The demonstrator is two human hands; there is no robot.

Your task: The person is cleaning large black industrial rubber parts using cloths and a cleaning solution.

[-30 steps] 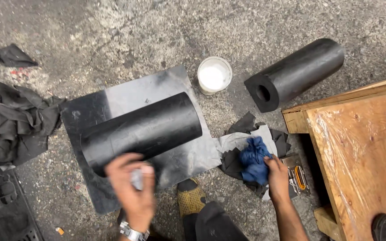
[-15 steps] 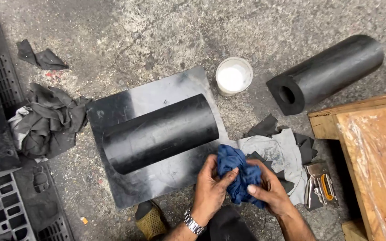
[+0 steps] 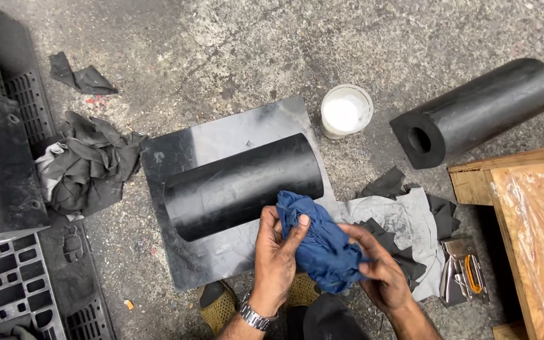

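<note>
White tub (image 3: 346,111) of white paste — blue rag (image 3: 323,242) in both hands.

This looks like a workshop or industrial yard, with work done low on a rough, stained concrete floor (image 3: 234,44). Heavy black cylinders (image 3: 240,186), one hollow-cored (image 3: 480,110), lie about, one on a dark metal sheet (image 3: 221,141). Grimy rags (image 3: 86,164) are strewn around, beside black plastic pallets (image 3: 7,277), a raw wooden crate (image 3: 524,214), a white tub (image 3: 346,110) and metal hand tools (image 3: 464,271).
</note>
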